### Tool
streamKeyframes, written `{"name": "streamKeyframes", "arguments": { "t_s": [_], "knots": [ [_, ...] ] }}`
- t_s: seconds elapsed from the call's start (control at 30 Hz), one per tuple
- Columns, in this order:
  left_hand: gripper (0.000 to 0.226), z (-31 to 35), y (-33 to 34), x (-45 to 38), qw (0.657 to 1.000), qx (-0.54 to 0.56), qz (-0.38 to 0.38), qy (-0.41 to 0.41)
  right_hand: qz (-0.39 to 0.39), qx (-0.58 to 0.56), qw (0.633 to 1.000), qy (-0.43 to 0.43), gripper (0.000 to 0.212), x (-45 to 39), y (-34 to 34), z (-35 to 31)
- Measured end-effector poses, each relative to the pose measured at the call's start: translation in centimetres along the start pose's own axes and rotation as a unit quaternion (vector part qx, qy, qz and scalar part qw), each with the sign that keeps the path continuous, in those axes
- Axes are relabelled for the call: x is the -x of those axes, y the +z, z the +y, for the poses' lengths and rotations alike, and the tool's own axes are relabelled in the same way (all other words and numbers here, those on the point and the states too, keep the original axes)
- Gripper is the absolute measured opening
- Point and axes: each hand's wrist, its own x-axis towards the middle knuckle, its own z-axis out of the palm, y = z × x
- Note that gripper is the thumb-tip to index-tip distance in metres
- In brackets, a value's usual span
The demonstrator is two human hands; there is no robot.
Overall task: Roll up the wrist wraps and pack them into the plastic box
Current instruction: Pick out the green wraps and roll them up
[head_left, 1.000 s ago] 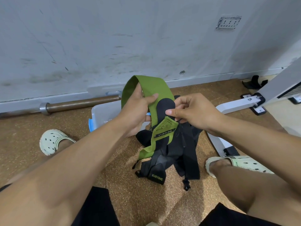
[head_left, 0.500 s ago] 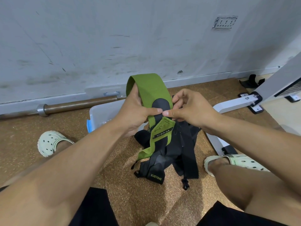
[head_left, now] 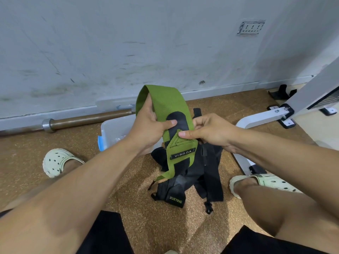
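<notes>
One green wrist wrap [head_left: 165, 101], one heap of black wraps [head_left: 198, 173], one plastic box [head_left: 117, 131], two clogs [head_left: 56, 162], one barbell [head_left: 88, 120].

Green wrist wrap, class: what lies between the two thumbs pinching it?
In the head view, the left hand and right hand pinch the green wrist wrap; between their thumbs lies only its black patch.

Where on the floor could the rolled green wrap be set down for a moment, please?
Bare cork floor lies between the knees, below the black wraps, and between the barbell and left shoe. It is crowded around the plastic box and bench frame.
</notes>
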Motion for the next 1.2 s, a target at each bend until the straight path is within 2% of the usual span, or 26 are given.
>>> {"name": "streamKeyframes", "arguments": {
  "t_s": [0.13,0.27,0.37,0.47,0.53,0.63,0.73,0.83,0.9,0.97,1.07,1.13,1.2],
  "knots": [
    [0.071,0.4,-0.2,0.1,1.0,0.007,-0.003,-0.006,-0.003,0.022,0.999,-0.023,0.036,0.4,-0.1,-0.6],
    [0.066,0.6,0.0,0.2,0.999,0.031,-0.006,-0.017,0.042,0.019,0.998,-0.042,0.04,0.3,-0.2,-0.4],
    [0.075,0.4,0.1,0.2,1.0,0.01,-0.009,-0.019,0.032,0.02,0.999,-0.035,0.029,0.3,0.0,-0.2],
    [0.088,0.0,0.2,0.2,0.999,-0.006,-0.022,-0.024,0.046,-0.017,0.998,-0.034,0.028,0.3,0.0,-0.3],
    [0.086,-0.1,0.3,0.4,0.999,-0.014,-0.021,-0.021,0.056,-0.02,0.998,-0.029,0.029,0.4,-0.1,-0.6],
    [0.071,-0.1,0.6,0.7,0.999,-0.03,-0.011,-0.006,0.055,0.008,0.998,-0.02,0.019,0.6,0.0,-0.7],
    [0.078,-0.3,0.6,0.8,0.999,-0.05,-0.014,-0.002,0.039,0.036,0.999,0.003,0.024,0.7,0.0,-0.7],
    [0.082,-0.3,0.7,1.0,0.997,-0.062,-0.033,0.009,0.02,-0.011,1.0,0.02,0.02,1.4,-0.6,-0.9],
    [0.079,-0.1,0.9,1.5,0.998,-0.046,-0.051,0.013,0.036,-0.021,0.999,0.006,0.017,2.0,-1.0,-1.1],
    [0.068,0.1,1.1,2.3,0.998,-0.028,-0.053,0.0,0.055,0.02,0.998,-0.018,0.016,2.6,-0.9,-1.3],
    [0.038,1.2,0.7,3.1,0.997,0.03,-0.013,-0.068,0.053,0.1,0.992,-0.051,0.028,4.0,-0.3,-1.9],
    [0.041,2.0,0.2,3.5,0.99,0.062,0.016,-0.124,0.011,0.169,0.983,-0.064,0.032,5.2,0.1,-2.4],
    [0.033,2.6,-0.4,4.1,0.991,0.022,0.017,-0.127,-0.056,0.282,0.956,-0.055,0.024,6.7,0.2,-3.3]
  ]
}}
